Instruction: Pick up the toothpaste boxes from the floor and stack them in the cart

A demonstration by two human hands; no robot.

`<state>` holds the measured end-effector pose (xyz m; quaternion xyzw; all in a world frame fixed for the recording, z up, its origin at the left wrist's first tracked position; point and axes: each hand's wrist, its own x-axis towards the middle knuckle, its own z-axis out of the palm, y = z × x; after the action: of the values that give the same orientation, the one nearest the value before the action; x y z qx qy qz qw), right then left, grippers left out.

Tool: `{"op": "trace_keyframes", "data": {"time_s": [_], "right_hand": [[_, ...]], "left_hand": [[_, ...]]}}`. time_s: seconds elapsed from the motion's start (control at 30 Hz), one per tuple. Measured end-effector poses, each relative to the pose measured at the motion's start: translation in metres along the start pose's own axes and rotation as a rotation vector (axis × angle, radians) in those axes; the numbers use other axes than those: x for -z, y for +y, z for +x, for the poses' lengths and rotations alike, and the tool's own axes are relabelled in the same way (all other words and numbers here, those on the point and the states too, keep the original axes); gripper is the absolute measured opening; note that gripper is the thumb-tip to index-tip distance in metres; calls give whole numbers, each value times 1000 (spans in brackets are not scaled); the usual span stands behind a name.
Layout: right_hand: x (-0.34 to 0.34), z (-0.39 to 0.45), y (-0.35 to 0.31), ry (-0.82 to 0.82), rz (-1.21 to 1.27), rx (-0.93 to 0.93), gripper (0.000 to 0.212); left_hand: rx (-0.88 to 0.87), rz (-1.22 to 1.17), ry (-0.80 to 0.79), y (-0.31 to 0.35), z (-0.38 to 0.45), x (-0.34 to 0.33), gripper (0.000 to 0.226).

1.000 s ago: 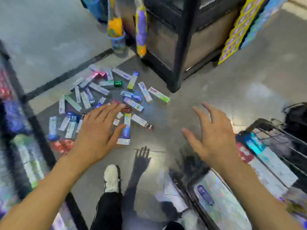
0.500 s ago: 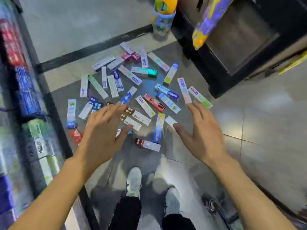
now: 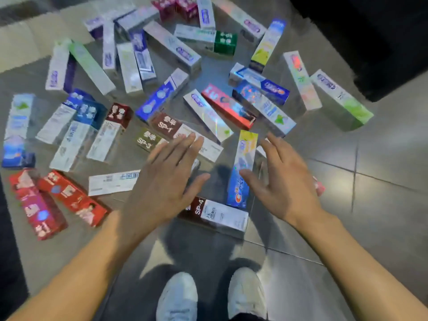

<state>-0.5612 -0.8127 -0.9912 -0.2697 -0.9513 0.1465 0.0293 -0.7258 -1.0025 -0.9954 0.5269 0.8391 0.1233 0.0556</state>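
Many toothpaste boxes lie scattered flat on the grey tiled floor, with their long axes in many directions, like a loose fan in front of the person. The blue and yellow Crest box lies between the two hands; its long axis runs almost straight away from the person, yellow end far, blue end near. Just below it, the dark red and white SP-4 box lies crosswise, its dark red end to the left and its white end to the right, a little tilted. To the left, two red boxes point diagonally, and a white box with a barcode lies nearly sideways. Farther away, a red box and a holographic white box lie side by side, both slanting down to the right.

The left hand is spread with straight fingers, palm down, over the boxes — it holds nothing, and I cannot tell if the fingertips touch the SP-1 box under them. The right hand is also spread wide, thumb pointing toward the Crest box, and grips nothing; whether the thumb touches the box is not clear. Behind this hand a small pink box end shows.

Two white shoes stand at the near edge, toes toward the boxes.
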Motion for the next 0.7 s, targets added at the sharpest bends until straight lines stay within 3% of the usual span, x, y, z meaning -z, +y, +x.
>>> {"op": "trace_keyframes", "data": {"time_s": [0.23, 0.47, 0.7], "right_hand": [[-105, -5, 33, -77, -49, -79, 77], [-106, -28, 46, -141, 26, -213, 73], [-114, -25, 45, -156, 90, -290, 75]], "left_hand": [[-160, 28, -30, -20, -10, -104, 68], [-285, 54, -257, -13, -51, -160, 83], [-347, 44, -241, -13, -51, -161, 56]]}}
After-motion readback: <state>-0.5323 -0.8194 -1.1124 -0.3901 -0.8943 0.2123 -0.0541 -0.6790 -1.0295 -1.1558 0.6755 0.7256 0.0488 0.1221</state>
